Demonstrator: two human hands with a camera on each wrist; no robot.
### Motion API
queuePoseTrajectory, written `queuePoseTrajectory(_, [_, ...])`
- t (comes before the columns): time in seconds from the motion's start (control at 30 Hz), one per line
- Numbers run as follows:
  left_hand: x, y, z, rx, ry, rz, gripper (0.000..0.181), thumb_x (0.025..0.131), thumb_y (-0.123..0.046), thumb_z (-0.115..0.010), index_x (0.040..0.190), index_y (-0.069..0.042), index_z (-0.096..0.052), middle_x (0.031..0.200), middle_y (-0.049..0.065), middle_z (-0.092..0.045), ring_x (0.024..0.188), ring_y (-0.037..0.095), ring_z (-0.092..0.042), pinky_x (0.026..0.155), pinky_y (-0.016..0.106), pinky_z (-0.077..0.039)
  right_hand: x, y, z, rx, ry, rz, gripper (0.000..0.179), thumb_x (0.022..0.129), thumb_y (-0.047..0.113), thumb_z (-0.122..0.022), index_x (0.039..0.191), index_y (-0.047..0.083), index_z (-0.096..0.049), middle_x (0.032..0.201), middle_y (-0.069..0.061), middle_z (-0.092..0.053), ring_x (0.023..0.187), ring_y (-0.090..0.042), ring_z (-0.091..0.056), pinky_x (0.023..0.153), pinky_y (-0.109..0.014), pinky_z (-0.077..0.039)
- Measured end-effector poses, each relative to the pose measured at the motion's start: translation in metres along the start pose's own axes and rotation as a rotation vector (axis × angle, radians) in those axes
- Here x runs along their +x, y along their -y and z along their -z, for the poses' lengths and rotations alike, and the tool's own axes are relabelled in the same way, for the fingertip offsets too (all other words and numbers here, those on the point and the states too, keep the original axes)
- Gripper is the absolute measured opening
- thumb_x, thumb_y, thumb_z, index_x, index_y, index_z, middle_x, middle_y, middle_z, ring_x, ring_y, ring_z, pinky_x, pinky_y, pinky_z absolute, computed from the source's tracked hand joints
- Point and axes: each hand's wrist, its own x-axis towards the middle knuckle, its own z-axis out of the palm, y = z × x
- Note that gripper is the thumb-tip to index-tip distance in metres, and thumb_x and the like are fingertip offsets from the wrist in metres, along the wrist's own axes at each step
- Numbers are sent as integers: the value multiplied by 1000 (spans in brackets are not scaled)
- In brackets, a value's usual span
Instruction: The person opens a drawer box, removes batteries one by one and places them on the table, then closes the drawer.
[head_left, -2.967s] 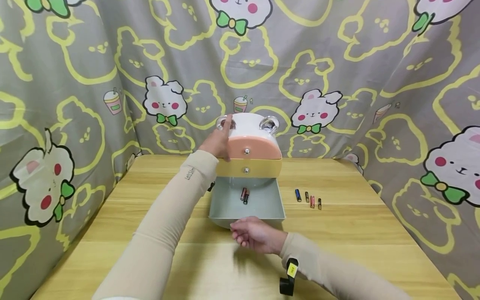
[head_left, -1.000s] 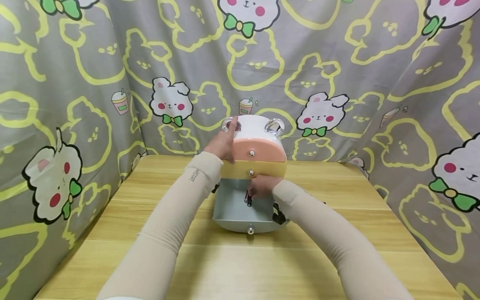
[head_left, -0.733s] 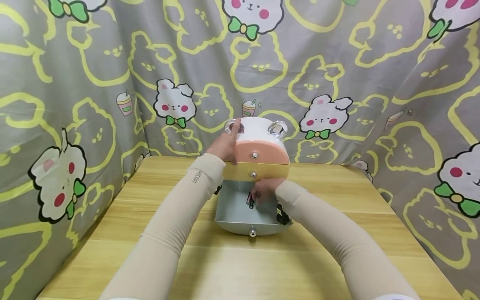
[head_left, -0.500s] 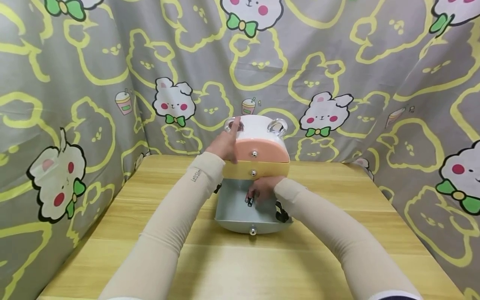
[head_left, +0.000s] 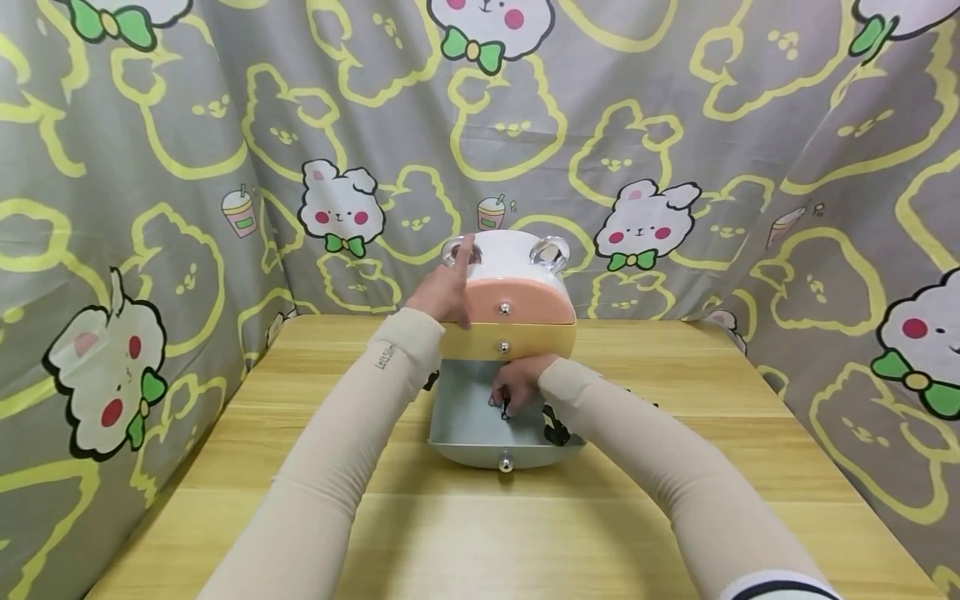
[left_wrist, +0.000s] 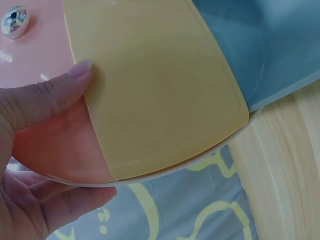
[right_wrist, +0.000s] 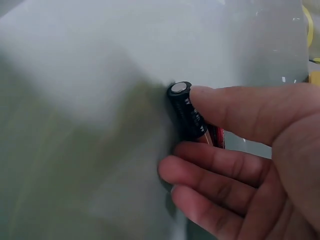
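Note:
A small drawer cabinet [head_left: 517,254] has a white top with clear ears, a peach drawer, a yellow drawer and a grey-green bottom drawer [head_left: 465,421] pulled out. My left hand [head_left: 442,292] grips the cabinet's left side; the left wrist view shows the thumb on the front where peach and yellow meet, and the fingers behind the side. My right hand [head_left: 522,379] reaches into the bottom drawer. It pinches a black AA battery [right_wrist: 187,112] between thumb and fingers. A red battery [right_wrist: 219,136] shows just behind the black one, partly hidden by the thumb.
Silver round knobs [head_left: 506,463] stick out from the drawer fronts. Small dark ends [head_left: 656,406] peek out beyond my right sleeve, which hides most of that part of the wooden table [head_left: 495,542]. A patterned curtain [head_left: 405,125] encloses the back and sides.
My right hand has moved from the drawer's front edge into the drawer and taken hold of a battery there. My left hand keeps its grip on the cabinet.

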Motion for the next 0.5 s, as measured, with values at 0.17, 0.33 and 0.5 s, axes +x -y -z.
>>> queuePoseTrajectory(0.17, [0,-3,-1,0,11,3,147,57,2,-90,151,-33,17,107,27,-56,89,36,-59,78,44,-51,-2,-3,-1,63,28,-21,11,83,22,-76,88,24,-66,87,11,-62,78,-5,-55,70,-22,-46])
queuePoseTrajectory(0.33, [0,-2,-1,-10,0,3,149,54,2,-91,151,-34,16,111,30,-56,93,39,-58,83,47,-50,-5,-3,0,140,51,-22,9,86,14,-72,86,21,-67,76,7,-65,70,-6,-58,64,-21,-47])
queuePoseTrajectory(0.5, [1,-1,0,-14,1,7,149,53,2,-91,151,-35,14,114,32,-55,97,41,-58,85,48,-49,-9,-2,3,155,41,-1,8,87,12,-71,86,19,-68,71,6,-65,66,-6,-59,62,-21,-47])
